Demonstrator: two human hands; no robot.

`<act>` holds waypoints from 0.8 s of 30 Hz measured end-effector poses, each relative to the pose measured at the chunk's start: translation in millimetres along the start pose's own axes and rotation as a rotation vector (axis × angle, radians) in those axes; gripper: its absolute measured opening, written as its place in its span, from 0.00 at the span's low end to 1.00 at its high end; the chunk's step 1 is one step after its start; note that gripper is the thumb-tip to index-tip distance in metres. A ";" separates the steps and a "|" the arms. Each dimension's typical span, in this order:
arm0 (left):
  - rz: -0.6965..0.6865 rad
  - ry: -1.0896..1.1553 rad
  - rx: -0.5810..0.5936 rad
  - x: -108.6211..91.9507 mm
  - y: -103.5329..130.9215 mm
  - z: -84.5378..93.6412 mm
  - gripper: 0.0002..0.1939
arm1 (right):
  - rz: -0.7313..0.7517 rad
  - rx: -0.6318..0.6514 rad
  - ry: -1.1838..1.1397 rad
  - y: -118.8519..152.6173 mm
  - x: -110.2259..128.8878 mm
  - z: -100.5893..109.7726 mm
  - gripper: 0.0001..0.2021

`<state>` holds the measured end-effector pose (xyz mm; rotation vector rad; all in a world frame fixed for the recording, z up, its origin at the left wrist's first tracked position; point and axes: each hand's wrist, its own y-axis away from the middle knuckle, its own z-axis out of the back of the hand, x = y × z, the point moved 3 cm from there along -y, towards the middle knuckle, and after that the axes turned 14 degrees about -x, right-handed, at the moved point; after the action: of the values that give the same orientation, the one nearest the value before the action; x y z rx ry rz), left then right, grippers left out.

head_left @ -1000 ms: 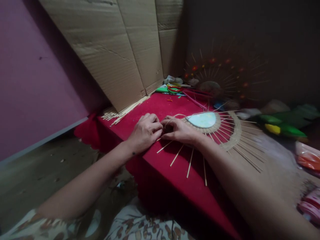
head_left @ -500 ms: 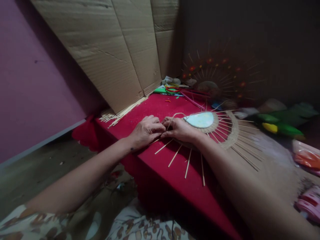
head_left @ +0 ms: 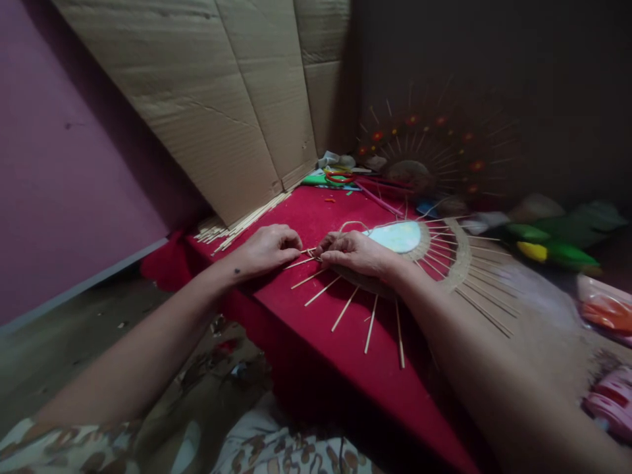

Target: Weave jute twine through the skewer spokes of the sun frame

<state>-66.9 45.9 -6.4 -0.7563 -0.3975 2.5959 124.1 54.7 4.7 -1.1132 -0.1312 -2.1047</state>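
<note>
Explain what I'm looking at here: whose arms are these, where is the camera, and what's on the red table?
No machine here: a person works with bare hands, filmed from a camera on their head looking down. The left hand pinches a thin strand at the edge of a woven disc with stick spokes. The right hand presses down on the disc's rim. It all lies on a red table. Loose sticks lie at the foot of a leaning cardboard sheet. A similar, beaded disc stands at the back.
</note>
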 end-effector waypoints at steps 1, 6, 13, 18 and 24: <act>-0.018 -0.017 -0.006 -3.6 -1.7 -2.9 0.09 | -0.005 -0.009 -0.014 0.6 0.2 0.9 0.13; -0.054 -0.081 -0.018 -15.3 -10.5 -14.3 0.09 | -0.058 -0.033 -0.119 3.4 -2.6 6.4 0.14; -0.057 -0.068 -0.013 -18.8 -10.8 -18.3 0.11 | -0.138 0.070 -0.093 5.9 4.4 13.3 0.18; -0.098 -0.085 -0.048 -16.5 -8.7 -22.0 0.11 | -0.190 0.100 -0.086 6.3 7.1 19.0 0.21; -0.144 -0.145 -0.116 -13.4 -6.7 -27.0 0.10 | -0.237 0.149 0.001 7.1 6.8 24.4 0.23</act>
<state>-39.4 49.9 -19.9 -0.5555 -0.6270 2.5164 142.7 55.7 23.1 -1.0491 -0.4313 -2.2611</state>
